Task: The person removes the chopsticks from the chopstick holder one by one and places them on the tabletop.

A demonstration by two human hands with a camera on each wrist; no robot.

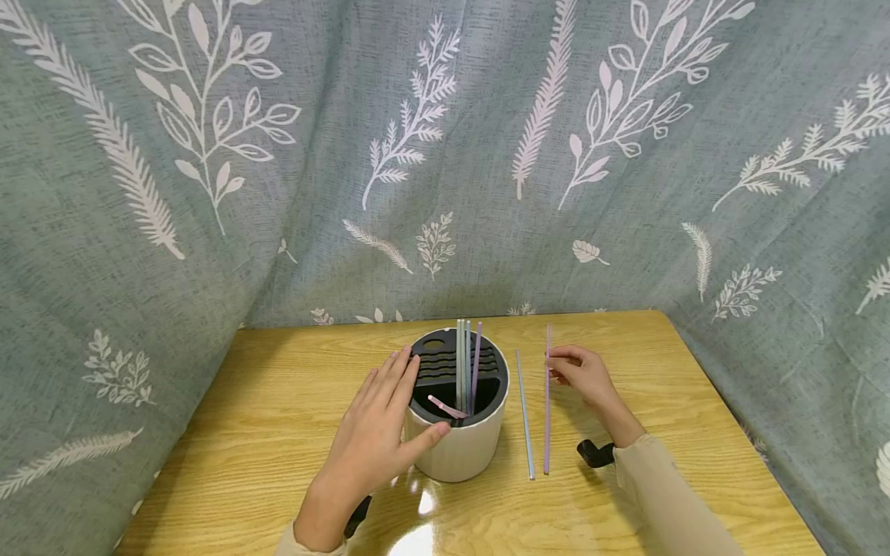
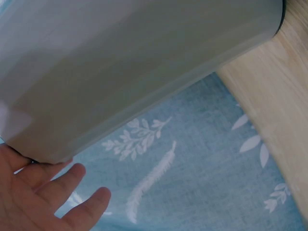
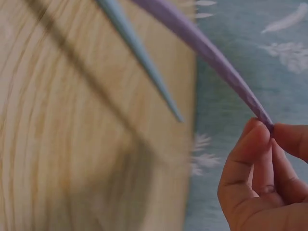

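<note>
A white round utensil holder (image 1: 455, 455) with a dark slotted top (image 1: 448, 378) stands on the table. Against its left side and rim rests my left hand (image 1: 368, 432), fingers extended; the left wrist view has those fingertips at the edge of the pale wall (image 2: 144, 72). My right hand (image 1: 584, 382) pinches a purple chopstick (image 1: 547, 417) between thumb and fingertips, near its far end. Just left of it lies a blue chopstick (image 1: 525, 417), tapering in the right wrist view. Several green, blue and purple chopsticks (image 1: 462, 363) stand in the holder's front opening, with pink ones (image 1: 445, 406) leaning low.
The wooden table (image 1: 278, 432) is walled at the back and sides by a grey-green leaf-print cloth (image 1: 313, 154). A black wrist mount (image 1: 595, 453) juts out beside the right sleeve. Bright reflections lie on the table in front of the holder.
</note>
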